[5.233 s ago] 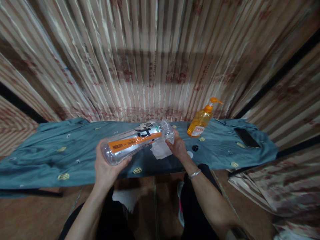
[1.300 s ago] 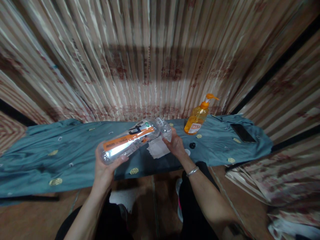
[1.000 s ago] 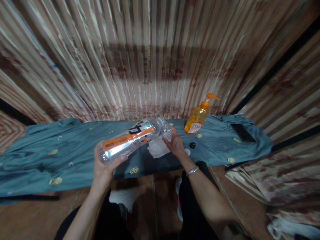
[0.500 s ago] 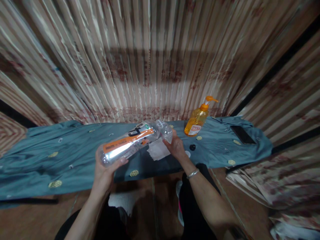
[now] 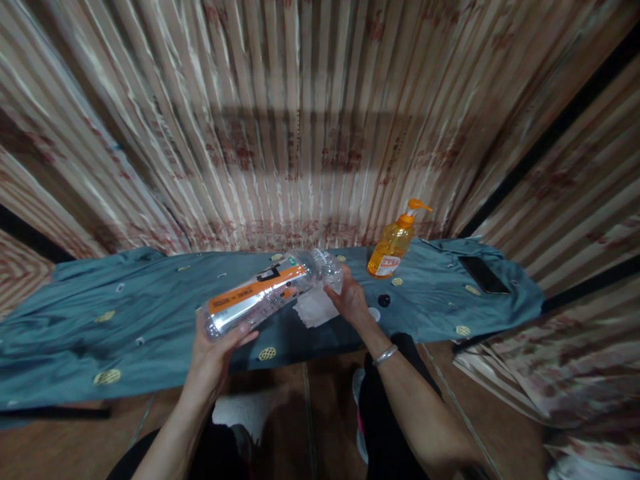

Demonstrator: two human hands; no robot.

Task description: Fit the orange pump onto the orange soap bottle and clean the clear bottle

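Note:
A large clear plastic bottle point(image 5: 265, 291) with an orange and silver label lies tilted in the air over the cloth-covered surface. My left hand point(image 5: 217, 350) is wrapped around its base end, thumb along the near side. At the bottle's right end, my right hand point(image 5: 349, 298) grips a small clear plastic piece point(image 5: 330, 270) that meets the bottle's neck. Whether that piece is a separate cup-like part or joined to the bottle, I cannot tell. Below it lies a white tissue point(image 5: 315, 308) on the cloth, partly hidden by the right hand.
An orange pump bottle point(image 5: 390, 250) stands at the back right. Near it lie a small black cap point(image 5: 384, 300) and a white disc point(image 5: 374, 313). A black phone point(image 5: 484, 275) rests farther right on the green cloth point(image 5: 165, 320). Striped curtains point(image 5: 300, 133) hang behind.
The whole view has shifted slightly, so things sit a little lower. Both hands keep their hold; the bottle's tilt looks almost the same.

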